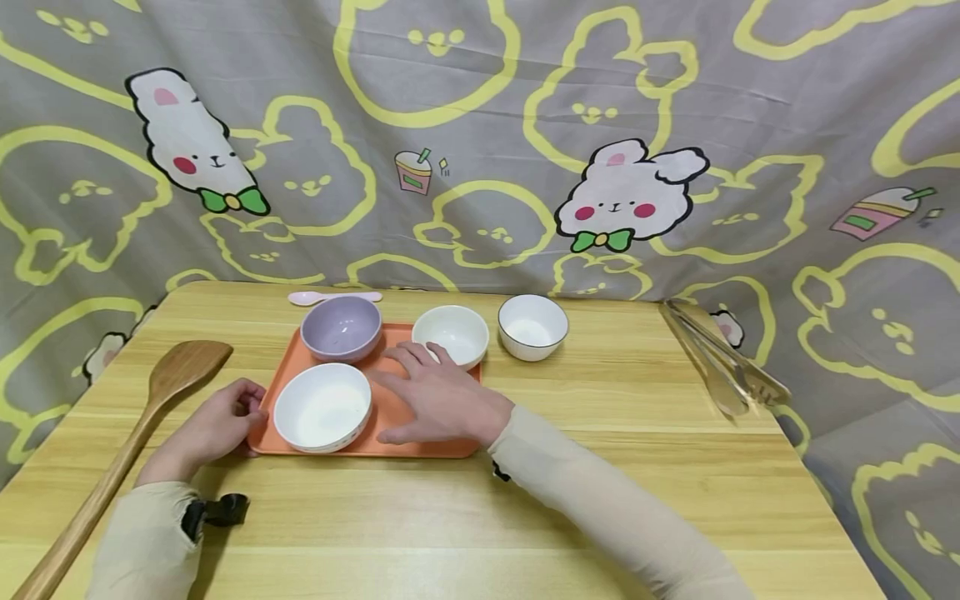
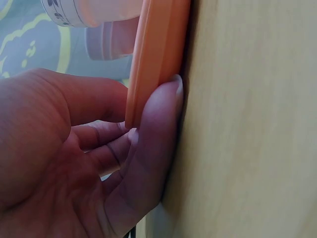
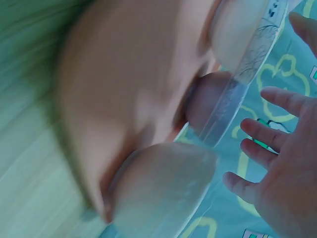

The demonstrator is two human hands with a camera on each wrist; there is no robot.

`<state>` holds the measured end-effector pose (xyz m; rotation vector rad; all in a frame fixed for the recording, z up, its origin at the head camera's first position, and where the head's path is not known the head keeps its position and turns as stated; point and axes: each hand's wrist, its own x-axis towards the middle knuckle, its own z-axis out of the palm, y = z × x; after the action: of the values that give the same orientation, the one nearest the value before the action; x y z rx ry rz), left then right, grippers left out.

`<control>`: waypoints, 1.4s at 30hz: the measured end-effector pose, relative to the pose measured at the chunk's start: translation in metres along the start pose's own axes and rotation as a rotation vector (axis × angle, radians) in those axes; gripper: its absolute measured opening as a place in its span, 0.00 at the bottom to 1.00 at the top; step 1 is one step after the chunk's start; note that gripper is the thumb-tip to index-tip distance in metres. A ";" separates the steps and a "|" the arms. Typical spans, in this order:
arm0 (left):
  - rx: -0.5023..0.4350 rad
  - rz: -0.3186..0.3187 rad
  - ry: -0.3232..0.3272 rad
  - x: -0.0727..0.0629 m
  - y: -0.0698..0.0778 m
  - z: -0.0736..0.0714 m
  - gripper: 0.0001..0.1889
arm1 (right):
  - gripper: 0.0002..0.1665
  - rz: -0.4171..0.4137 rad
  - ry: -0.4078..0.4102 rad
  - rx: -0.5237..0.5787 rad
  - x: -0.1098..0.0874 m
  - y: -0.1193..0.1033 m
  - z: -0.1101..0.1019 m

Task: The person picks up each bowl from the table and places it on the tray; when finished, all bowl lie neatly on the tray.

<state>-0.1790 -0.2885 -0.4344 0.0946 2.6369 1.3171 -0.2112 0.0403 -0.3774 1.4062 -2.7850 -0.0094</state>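
An orange tray point(image 1: 442, 442) carries a purple bowl point(image 1: 341, 329), a white bowl point(image 1: 322, 408) at its front left and a cream bowl point(image 1: 453, 329) at its back right. My left hand point(image 1: 217, 425) pinches the tray's left edge; in the left wrist view one digit lies under the tray rim point(image 2: 156, 64) and another against its upper side. Over the tray's right part my right hand point(image 1: 438, 400) hovers with spread fingers, holding nothing. In the right wrist view those fingers point(image 3: 282, 99) stand apart from the bowls.
A white bowl with a dark rim point(image 1: 532, 329) stands right of the tray. Behind the purple bowl lies a pink spoon point(image 1: 330, 297). A long wooden spatula point(image 1: 150, 408) lies at left, tongs and other utensils point(image 1: 720, 362) at far right. A patterned curtain point(image 1: 480, 142) hangs behind.
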 end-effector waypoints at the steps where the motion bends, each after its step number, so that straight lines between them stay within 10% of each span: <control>1: 0.006 0.002 0.002 0.000 0.000 0.000 0.13 | 0.48 0.007 -0.001 0.003 -0.003 0.002 0.000; 26: -0.018 -0.023 -0.018 0.000 -0.001 -0.002 0.13 | 0.46 0.337 0.086 0.163 -0.073 0.093 0.001; 42: 0.000 -0.027 -0.027 0.000 0.003 -0.002 0.13 | 0.58 0.593 0.048 0.256 -0.076 0.140 0.023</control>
<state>-0.1791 -0.2887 -0.4310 0.0766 2.6061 1.2982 -0.2792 0.1842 -0.3999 0.5390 -3.1199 0.3933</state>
